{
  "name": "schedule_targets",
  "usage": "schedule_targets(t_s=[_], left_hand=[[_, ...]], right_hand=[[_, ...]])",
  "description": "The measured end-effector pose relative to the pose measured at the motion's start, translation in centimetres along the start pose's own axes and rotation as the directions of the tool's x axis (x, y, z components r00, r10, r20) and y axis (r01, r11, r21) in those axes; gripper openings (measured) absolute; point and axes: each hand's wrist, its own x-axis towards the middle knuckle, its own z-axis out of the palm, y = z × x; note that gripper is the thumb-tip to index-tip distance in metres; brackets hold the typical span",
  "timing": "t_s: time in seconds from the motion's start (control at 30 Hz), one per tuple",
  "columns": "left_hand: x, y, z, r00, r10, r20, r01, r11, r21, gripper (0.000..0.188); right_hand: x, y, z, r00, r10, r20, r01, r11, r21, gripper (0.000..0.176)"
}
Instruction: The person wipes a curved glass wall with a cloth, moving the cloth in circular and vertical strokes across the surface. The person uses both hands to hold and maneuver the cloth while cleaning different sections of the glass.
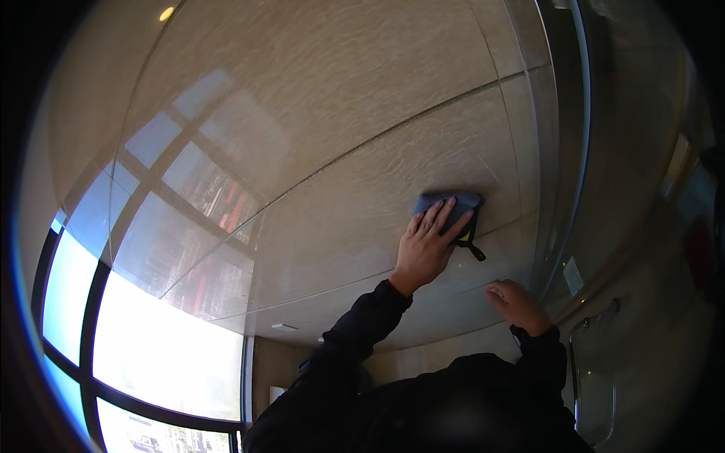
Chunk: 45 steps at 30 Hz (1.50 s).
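My left hand (427, 243) lies with fingers spread on a folded blue-grey cloth (430, 201). The cloth is pressed against the beige tiled surface (351, 209), which has a glossy finish. From the cloth's right side hangs a black strap or loop (477, 249), with a bit of yellow beside it. My right hand (521, 306) is raised to the lower right, apart from the cloth. Its fingers are curled in, and nothing shows in them.
A large dark-framed window (164, 345) stands at lower left, and its reflection shows in the tiles. Along the right runs a glass panel edge (583, 113). A metal handle (575, 362) is at lower right. A small white plate (284, 327) sits on the surface near the window.
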Motion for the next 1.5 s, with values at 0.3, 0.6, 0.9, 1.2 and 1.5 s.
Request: schedule_targets(t_s=[0.3,0.6,0.9,1.2,1.5], left_hand=[[-0.8,-10.2,-12.2,0.807,-0.098,-0.582,0.174,0.982,0.075,0.079],[-4.5,-6.5,-3.8,0.961,-0.038,-0.274,-0.003,0.989,-0.148,0.074],[-3.9,-7.9,-5.8,0.868,-0.175,-0.464,0.167,0.984,-0.058,0.08],[2.1,-6.6,-9.1,0.82,-0.094,-0.565,0.123,0.992,0.013,0.083],[5.7,3.4,-5.6,0.906,-0.125,-0.404,0.083,0.989,-0.12,0.073]], right_hand=[[0.1,-1.0,3.6,0.992,0.047,-0.117,-0.05,0.998,-0.028,0.033],[0.8,-3.6,6.0,0.981,0.19,-0.031,-0.19,0.982,-0.012,0.032],[2.2,-2.7,7.5,1.0,0.003,-0.023,-0.002,0.997,0.081,0.031],[1.7,-0.3,5.0,0.99,-0.023,-0.136,0.029,0.999,0.037,0.03],[-0.4,3.0,-0.5,0.996,0.084,-0.041,-0.084,0.996,0.008,0.032]])
